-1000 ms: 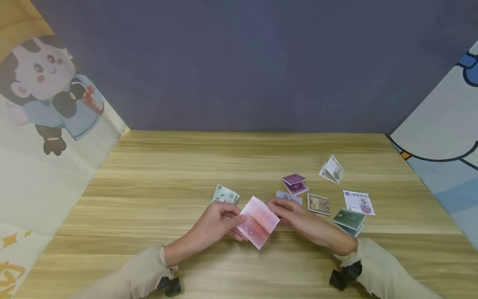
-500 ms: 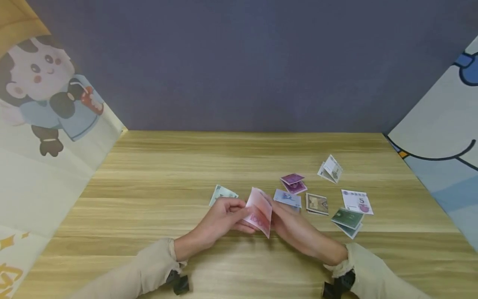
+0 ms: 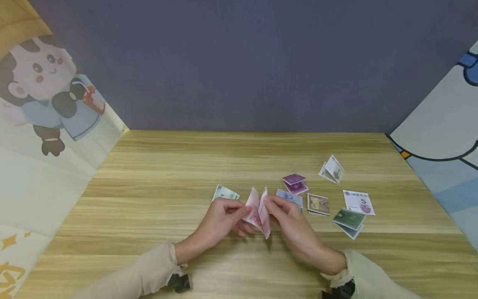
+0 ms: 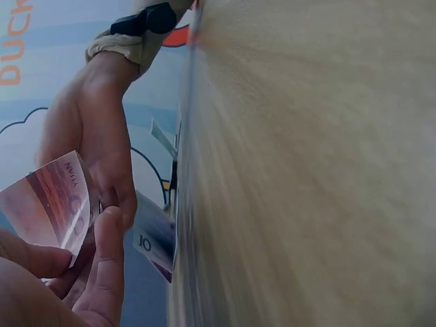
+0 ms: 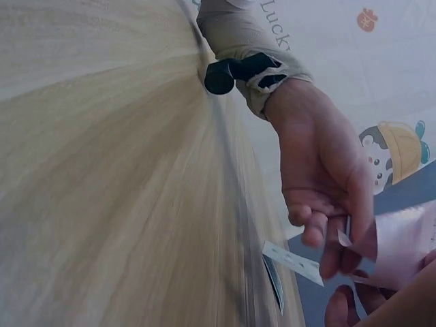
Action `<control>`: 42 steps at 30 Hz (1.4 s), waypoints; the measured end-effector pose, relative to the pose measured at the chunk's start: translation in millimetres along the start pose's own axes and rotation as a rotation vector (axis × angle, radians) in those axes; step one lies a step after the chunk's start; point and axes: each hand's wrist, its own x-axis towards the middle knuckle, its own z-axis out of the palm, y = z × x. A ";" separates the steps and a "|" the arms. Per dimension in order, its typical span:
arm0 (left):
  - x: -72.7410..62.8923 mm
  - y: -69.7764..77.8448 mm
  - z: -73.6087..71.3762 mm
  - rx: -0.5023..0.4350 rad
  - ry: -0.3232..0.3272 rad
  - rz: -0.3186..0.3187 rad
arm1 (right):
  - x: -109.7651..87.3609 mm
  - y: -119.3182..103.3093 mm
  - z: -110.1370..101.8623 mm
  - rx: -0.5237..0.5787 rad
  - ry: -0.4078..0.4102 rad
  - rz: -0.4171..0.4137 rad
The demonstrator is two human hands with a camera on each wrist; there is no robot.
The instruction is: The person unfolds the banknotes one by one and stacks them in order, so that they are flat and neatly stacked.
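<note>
A pink banknote [image 3: 264,216], creased down its middle into a V, is held up over the table between both hands. My left hand [image 3: 223,216] pinches its left half between thumb and fingers. On the other half, my right hand [image 3: 289,220] pinches the upper right edge. The left wrist view shows YUAN printed on the pink note [image 4: 42,204], with the left thumb on its lower edge. Behind the left hand lies a pale green folded note [image 3: 225,193]. Just past the right fingers are a blue-violet note [image 3: 290,197] and a purple folded note [image 3: 294,179].
Farther right on the wooden table [image 3: 168,166] lie a brown note [image 3: 318,204], a green folded note [image 3: 349,218], and a white note marked 5 [image 3: 359,202]. A whitish folded note [image 3: 334,169] stands partly open behind them. A dark panel [image 3: 239,66] borders the table's back.
The pink note, nearly flat facing up earlier, now stands more upright with its halves spread in a V. The right hand's fingers shifted round to its upper right edge.
</note>
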 end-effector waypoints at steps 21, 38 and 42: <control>-20.5 -1.3 -13.2 0.103 0.073 0.023 | -19.9 -7.0 -29.3 -0.211 0.120 -0.157; -28.5 7.4 -20.4 0.284 0.010 0.001 | -24.1 -4.8 -44.4 -0.519 0.156 -0.290; -26.9 12.9 -24.7 0.390 -0.021 0.023 | -23.1 -5.8 -46.6 -0.719 0.116 -0.336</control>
